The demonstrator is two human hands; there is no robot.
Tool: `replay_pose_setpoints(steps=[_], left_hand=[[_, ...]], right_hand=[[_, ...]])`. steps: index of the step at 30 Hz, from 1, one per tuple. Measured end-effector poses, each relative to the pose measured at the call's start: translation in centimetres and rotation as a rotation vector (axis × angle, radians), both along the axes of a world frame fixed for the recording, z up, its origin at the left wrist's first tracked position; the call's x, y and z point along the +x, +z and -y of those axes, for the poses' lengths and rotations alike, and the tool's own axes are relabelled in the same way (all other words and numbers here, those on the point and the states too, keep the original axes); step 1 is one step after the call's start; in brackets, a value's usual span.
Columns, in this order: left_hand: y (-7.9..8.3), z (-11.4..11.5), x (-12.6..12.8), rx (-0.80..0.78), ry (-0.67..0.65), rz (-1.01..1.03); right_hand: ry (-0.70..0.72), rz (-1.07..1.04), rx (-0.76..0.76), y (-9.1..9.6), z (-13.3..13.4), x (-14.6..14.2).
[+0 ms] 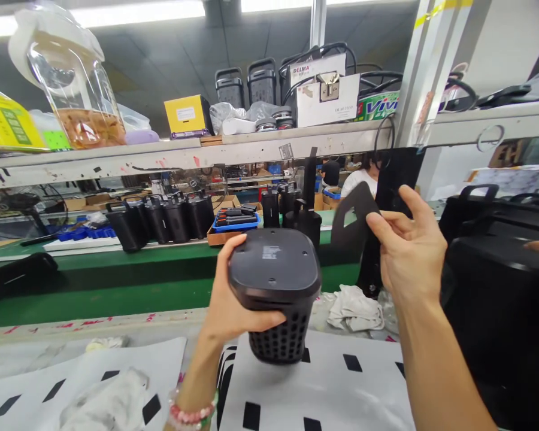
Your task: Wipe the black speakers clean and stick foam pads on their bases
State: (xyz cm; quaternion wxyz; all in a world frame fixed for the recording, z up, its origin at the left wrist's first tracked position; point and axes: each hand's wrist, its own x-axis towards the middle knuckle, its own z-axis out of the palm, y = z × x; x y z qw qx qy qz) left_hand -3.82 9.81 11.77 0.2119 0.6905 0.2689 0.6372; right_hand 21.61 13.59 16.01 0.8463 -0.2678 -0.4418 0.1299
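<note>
Gripped in my left hand [227,305] is a black appliance housing [278,278] with perforated sides. Its flat end, with small screw holes and faint printed text, faces up, and its lower part hangs above the white sheets. My right hand [408,248] pinches a thin black sheet [345,242] with a cut-out between thumb and fingers, up and to the right of the housing. The housing and the black sheet are apart. Below lies a white sheet [341,395] bearing black diamond-shaped patches.
White cloths [354,308] lie on the bench. Behind runs a green conveyor [161,278] carrying several black housings [175,218] and a blue tray [236,222]. More black units [498,287] crowd the right. Overhead, a shelf [251,146] holds a glass pitcher [78,90] and boxes.
</note>
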Motion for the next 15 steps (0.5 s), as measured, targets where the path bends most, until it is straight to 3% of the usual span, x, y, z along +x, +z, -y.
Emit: replay_pose_setpoints(steps=[5,11,15], left_hand=[[-1.8,-1.1,3.5,-0.06,0.091,-0.056],[-2.5,-0.9,2.3,0.025,0.139,-0.186],[-2.0,0.1,2.1,0.092,0.128,-0.286]], right_hand=[[0.075,0.086,-0.124,0.3,0.8,1.5],[0.083,0.115,-0.105,0.5,2.6,2.0],[-0.04,0.289,-0.039,0.7,4.3,1.2]])
